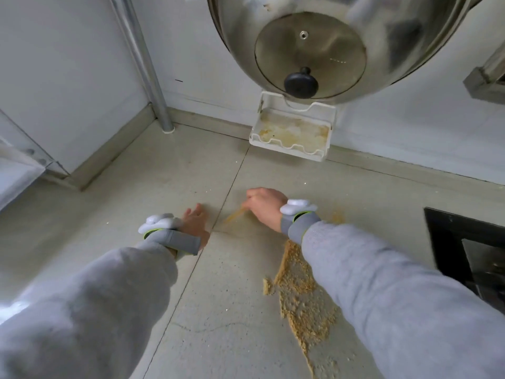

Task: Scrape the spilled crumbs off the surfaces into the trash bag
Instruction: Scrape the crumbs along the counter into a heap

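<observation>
Tan crumbs point(303, 291) lie in a long patch on the pale floor tiles, running from under my right forearm toward the bottom edge, with a small smear point(337, 216) beyond my right wrist. My right hand point(263, 207) is low over the floor with its fingers curled round a thin tan tool point(235, 214) that is blurred; I cannot tell what the tool is. My left hand point(195, 222) rests on the floor just left of a tile joint, fingers stretched forward. Both wrists wear grey bands with white devices. No trash bag shows.
A large steel vessel point(410, 36) with a round lid and black knob point(301, 82) hangs over the wall. Below it sits a stained white plastic tray point(292, 132). A metal pipe point(153, 86) stands in the corner. A black-framed opening point(470, 247) lies at right.
</observation>
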Demonstrator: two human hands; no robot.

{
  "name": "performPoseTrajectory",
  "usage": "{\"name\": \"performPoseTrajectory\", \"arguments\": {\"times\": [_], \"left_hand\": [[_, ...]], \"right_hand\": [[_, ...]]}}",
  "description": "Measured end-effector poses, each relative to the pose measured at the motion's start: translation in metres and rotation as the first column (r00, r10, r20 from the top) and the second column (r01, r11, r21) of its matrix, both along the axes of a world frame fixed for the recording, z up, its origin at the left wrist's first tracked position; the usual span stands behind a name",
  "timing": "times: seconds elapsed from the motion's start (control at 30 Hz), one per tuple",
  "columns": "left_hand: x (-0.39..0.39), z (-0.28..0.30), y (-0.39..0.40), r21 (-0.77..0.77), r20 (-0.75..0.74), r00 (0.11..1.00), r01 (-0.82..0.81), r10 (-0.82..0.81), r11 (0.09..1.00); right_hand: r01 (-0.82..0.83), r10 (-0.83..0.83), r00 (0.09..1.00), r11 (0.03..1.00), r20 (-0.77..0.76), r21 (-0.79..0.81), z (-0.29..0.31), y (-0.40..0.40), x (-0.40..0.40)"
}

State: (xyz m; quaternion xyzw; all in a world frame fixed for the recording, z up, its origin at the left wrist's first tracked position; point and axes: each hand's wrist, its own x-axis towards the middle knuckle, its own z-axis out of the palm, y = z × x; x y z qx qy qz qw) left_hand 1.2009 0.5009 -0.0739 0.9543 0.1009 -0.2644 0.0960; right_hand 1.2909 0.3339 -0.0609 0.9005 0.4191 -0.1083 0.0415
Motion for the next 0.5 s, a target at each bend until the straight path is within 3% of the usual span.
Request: {"name": "performPoseTrajectory", "arguments": {"times": [0.23,0.5], "left_hand": [[-0.013,-0.004,0.008,-0.036,0.014,1.000,-0.013,0.013,0.999],[0.014,0.008,-0.054,-0.030,-0.011,0.995,0.095,-0.095,0.995]], "right_hand": [[-0.346,0.388,0.911,0.903,0.139,-0.255,-0.006,0.019,0.013],[-0.366,0.410,0.909,0.870,0.072,-0.331,0.005,-0.085,0.014]]}}
